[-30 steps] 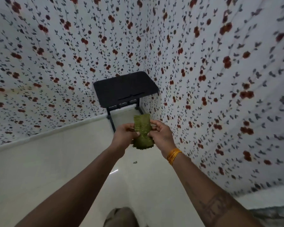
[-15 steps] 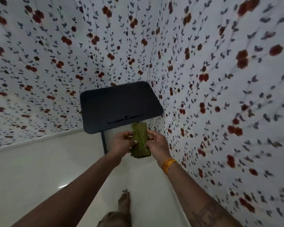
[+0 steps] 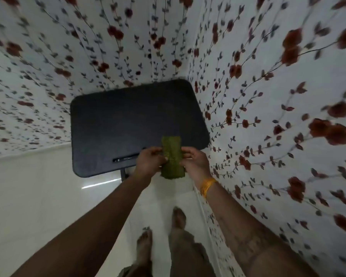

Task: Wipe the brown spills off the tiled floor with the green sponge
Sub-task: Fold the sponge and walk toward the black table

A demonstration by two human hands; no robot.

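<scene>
I hold the green sponge (image 3: 171, 157) upright in front of me, at the near edge of a black table. My left hand (image 3: 149, 161) pinches its left edge and my right hand (image 3: 196, 163), with an orange bangle at the wrist, pinches its right edge. The white tiled floor (image 3: 38, 196) spreads below. One small dark speck lies on the floor by my left foot (image 3: 146, 228). No other brown spill shows in this view.
A black table (image 3: 132, 120) on a thin stand fills the corner ahead. Flowered walls (image 3: 278, 116) close in at the right and behind the table. My bare feet (image 3: 178, 216) stand on the tiles close to the right wall.
I have walked toward the corner, so the black table looms larger and nearer. My feet have come into view. Both hands keep the sponge held the same way.
</scene>
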